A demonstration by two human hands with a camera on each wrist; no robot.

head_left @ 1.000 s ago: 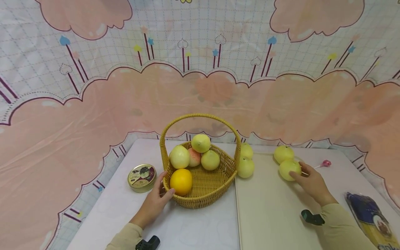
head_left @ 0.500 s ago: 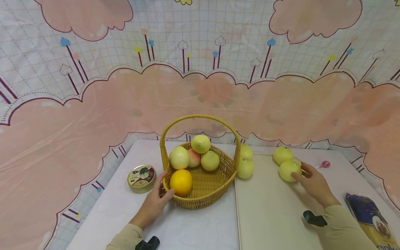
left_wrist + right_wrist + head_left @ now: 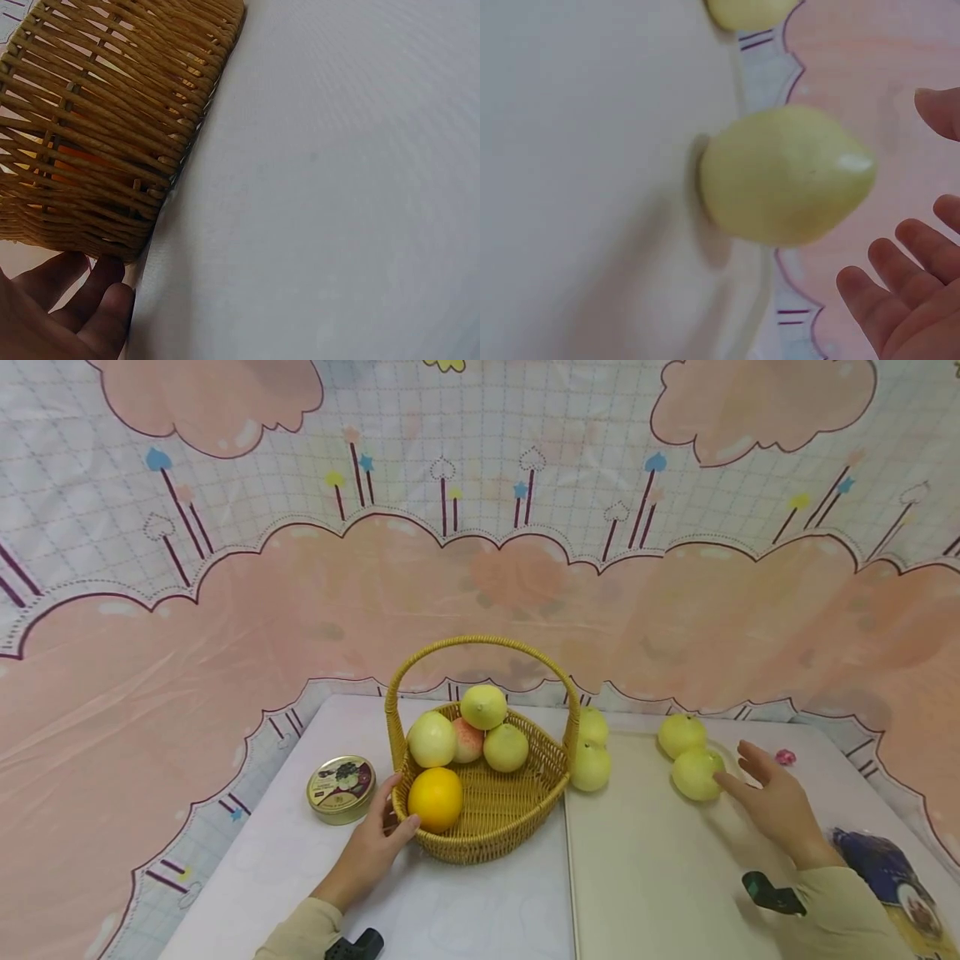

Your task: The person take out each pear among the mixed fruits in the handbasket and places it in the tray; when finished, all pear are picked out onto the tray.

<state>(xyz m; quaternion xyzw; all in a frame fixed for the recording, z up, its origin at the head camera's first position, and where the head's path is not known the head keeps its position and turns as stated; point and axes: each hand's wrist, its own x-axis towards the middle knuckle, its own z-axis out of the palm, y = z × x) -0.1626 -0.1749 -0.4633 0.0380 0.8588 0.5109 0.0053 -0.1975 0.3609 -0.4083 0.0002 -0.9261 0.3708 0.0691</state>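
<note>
My left hand (image 3: 369,853) grips the left rim of a wicker basket (image 3: 491,845), thumb over the rim; in the left wrist view its fingers (image 3: 105,300) meet the woven wall. Inside the basket lie an orange (image 3: 436,800), a reddish peach-like fruit (image 3: 468,741) and several pale yellow-green fruits (image 3: 431,739). On the right, my right hand (image 3: 780,810) is spread beside a yellow-green round fruit (image 3: 696,774), holding nothing. The right wrist view shows a gap between that hand's fingers (image 3: 859,289) and the fruit.
Another yellow-green fruit (image 3: 682,735) touches the front one on a cream board (image 3: 645,877). Two more fruits (image 3: 591,767) stand against the basket's right side. A round tin (image 3: 341,789) sits left; a lollipop (image 3: 785,757) and a blue-yellow packet (image 3: 885,868) lie right.
My right hand has let go of the front yellow-green fruit and drawn back to the right, its fingers spreading. The left hand and basket have stayed in place.
</note>
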